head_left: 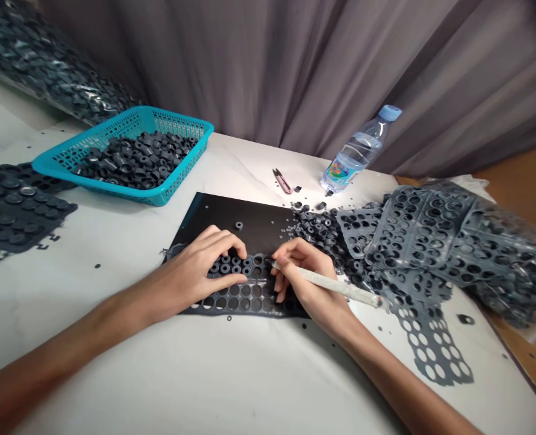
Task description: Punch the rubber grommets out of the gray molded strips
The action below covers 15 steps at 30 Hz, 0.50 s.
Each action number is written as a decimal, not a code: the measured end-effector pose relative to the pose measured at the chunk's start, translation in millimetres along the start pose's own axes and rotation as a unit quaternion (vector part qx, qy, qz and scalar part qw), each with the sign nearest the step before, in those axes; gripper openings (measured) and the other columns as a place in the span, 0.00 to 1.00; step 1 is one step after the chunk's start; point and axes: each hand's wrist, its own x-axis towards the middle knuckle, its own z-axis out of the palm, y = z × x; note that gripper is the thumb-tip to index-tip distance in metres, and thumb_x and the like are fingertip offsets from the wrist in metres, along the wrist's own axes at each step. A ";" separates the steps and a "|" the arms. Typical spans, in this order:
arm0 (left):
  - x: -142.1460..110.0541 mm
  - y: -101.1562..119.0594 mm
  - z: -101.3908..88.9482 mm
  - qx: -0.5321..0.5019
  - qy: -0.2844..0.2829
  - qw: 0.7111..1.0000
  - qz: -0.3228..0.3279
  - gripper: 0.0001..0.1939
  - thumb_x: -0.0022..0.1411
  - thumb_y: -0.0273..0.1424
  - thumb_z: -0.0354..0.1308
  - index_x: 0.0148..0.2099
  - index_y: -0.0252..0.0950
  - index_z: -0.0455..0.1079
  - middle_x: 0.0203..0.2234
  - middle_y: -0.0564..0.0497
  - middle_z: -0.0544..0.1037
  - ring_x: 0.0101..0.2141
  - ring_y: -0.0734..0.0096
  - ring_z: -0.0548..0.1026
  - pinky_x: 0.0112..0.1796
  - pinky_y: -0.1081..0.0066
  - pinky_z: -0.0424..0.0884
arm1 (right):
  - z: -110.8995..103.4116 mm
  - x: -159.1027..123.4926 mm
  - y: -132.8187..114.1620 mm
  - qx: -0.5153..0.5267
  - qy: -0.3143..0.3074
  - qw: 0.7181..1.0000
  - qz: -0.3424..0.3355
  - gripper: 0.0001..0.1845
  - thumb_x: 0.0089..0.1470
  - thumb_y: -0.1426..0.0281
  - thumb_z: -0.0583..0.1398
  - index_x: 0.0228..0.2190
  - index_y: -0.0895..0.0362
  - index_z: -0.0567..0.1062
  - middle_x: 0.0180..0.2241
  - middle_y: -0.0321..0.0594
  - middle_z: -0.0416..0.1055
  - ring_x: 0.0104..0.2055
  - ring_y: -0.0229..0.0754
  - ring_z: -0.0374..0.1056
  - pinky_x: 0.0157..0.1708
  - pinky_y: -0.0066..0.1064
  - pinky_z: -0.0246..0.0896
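Note:
A dark rubber sheet (243, 296) full of round washers and punched holes lies on a black mat (231, 217) in front of me. My left hand (204, 266) rests on the sheet's left part, fingers curled and pressing on the washers. My right hand (304, 275) grips a white stick-like tool (335, 285) like a pen, its tip touching the sheet near the middle. A loose washer (239, 225) lies on the mat beyond my left hand.
A teal basket (168, 193) of black washers stands at the back left. Emptied punched sheets (431, 235) pile up on the right beside a heap of small rubber bits (315, 226). A water bottle (358, 151), small snips (282, 180), and more unpunched sheets (14, 208) lie around.

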 end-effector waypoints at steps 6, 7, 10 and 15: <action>0.5 2.2 0.0 -0.006 0.000 1.000 0.010 0.11 0.69 0.37 0.62 0.49 0.43 0.66 0.45 0.54 0.74 0.45 0.65 0.68 0.47 0.66 0.68 | -0.2 -0.7 3.3 -0.001 -0.006 1.000 -0.007 0.02 0.61 0.71 0.60 0.36 0.55 0.70 0.25 0.31 0.72 0.19 0.35 0.69 0.18 0.25 0.69; 0.5 2.8 -0.3 -0.007 -0.001 1.000 0.010 0.10 0.69 0.37 0.62 0.49 0.43 0.66 0.45 0.54 0.74 0.45 0.65 0.68 0.47 0.66 0.68 | -0.1 -0.7 3.8 -0.001 -0.006 1.000 -0.007 0.03 0.61 0.70 0.60 0.36 0.55 0.70 0.25 0.31 0.71 0.19 0.35 0.69 0.18 0.25 0.69; 0.2 3.9 -1.3 -0.012 -0.002 1.000 0.012 0.10 0.69 0.36 0.62 0.49 0.43 0.66 0.45 0.53 0.74 0.46 0.64 0.68 0.47 0.65 0.68 | 0.6 -0.8 4.5 -0.001 -0.007 1.000 -0.008 0.05 0.62 0.68 0.61 0.36 0.55 0.70 0.25 0.31 0.71 0.19 0.35 0.68 0.18 0.26 0.69; -1.1 4.2 -2.4 -0.024 -0.010 1.000 0.013 0.09 0.69 0.35 0.61 0.49 0.43 0.66 0.46 0.53 0.74 0.48 0.63 0.68 0.49 0.65 0.67 | 1.1 -1.2 3.9 -0.013 -0.010 1.000 -0.004 0.09 0.64 0.63 0.60 0.37 0.56 0.70 0.23 0.31 0.70 0.18 0.34 0.67 0.18 0.24 0.66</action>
